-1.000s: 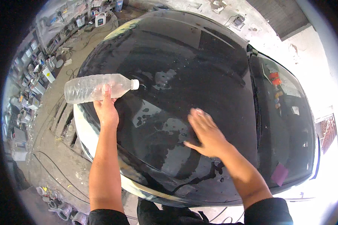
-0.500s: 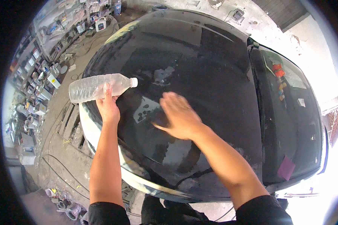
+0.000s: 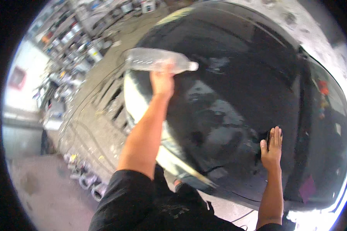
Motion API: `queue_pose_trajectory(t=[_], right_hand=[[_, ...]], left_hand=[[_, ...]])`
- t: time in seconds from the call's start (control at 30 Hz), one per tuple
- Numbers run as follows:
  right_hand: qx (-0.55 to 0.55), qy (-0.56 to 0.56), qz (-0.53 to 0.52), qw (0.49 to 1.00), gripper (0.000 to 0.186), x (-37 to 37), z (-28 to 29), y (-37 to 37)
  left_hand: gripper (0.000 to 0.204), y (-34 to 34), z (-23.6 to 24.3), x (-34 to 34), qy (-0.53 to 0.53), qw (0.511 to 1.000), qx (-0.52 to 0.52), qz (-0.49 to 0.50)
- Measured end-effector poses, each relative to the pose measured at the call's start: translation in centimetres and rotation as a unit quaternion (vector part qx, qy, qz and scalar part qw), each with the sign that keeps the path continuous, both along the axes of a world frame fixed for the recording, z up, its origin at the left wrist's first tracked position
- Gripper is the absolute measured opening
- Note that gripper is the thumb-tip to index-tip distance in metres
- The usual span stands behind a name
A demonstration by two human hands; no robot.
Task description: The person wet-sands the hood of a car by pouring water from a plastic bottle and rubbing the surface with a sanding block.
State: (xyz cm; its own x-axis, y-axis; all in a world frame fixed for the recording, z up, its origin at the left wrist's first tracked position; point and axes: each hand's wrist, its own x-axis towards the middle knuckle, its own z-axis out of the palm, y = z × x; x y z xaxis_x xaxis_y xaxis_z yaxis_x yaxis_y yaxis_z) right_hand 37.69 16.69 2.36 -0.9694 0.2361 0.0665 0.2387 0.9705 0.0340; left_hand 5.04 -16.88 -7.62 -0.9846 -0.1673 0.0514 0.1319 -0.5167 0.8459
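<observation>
My left hand (image 3: 162, 81) grips a clear plastic bottle (image 3: 158, 61) with a white cap. It holds the bottle sideways above the left front of a black car hood (image 3: 235, 77). My right hand (image 3: 272, 148) lies flat on the hood near its right side, fingers together and pointing away from me. A small dark strip shows beside the index finger; I cannot tell whether the hand presses something under it. The hood is glossy, with wet patches in the middle (image 3: 216, 119).
The car's windshield (image 3: 327, 127) is to the right, with small coloured items behind it. The concrete floor (image 3: 92, 115) to the left has a grated drain. Cluttered shelves (image 3: 61, 42) of cans stand at the far left. Cables lie on the floor near my legs.
My right hand slid from the middle of the hood toward its right side. My left hand with the bottle sits higher and more central as my head turned left.
</observation>
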Motion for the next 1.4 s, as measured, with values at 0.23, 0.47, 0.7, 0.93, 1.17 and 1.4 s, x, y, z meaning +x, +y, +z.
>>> queue_pose_trajectory(t=[0.23, 0.47, 0.7, 0.93, 1.17, 1.4], right_hand=[[-0.053, 0.007, 0.077, 0.996, 0.068, -15.0, -1.0, -15.7], [0.014, -0.002, 0.016, 1.0, 0.085, -24.7, -5.5, -25.7], [0.022, -0.02, -0.345, 0.938, 0.079, -13.6, -2.6, -15.0], [-0.039, -0.067, -0.188, 0.979, 0.084, -30.6, -4.3, -31.8], [-0.142, -0.166, -0.159, 0.963, 0.082, -31.5, -0.8, -31.5], [-0.041, -0.019, -0.345, 0.937, 0.092, -25.7, -2.2, -19.7]], left_hand=[[0.046, -0.6, -1.7, -0.2, -0.045, 0.999, -0.024, 0.007], [0.05, -3.9, 2.2, -3.7, -0.083, 0.981, 0.061, -0.162], [0.059, -7.4, 2.5, -9.2, -0.002, 0.969, 0.022, -0.248], [0.076, -10.5, 1.3, -14.1, 0.112, 0.943, -0.172, -0.262], [0.076, -9.7, 1.5, -15.3, 0.133, 0.933, -0.179, -0.283], [0.084, -9.3, 1.2, -15.9, 0.108, 0.934, -0.138, -0.311]])
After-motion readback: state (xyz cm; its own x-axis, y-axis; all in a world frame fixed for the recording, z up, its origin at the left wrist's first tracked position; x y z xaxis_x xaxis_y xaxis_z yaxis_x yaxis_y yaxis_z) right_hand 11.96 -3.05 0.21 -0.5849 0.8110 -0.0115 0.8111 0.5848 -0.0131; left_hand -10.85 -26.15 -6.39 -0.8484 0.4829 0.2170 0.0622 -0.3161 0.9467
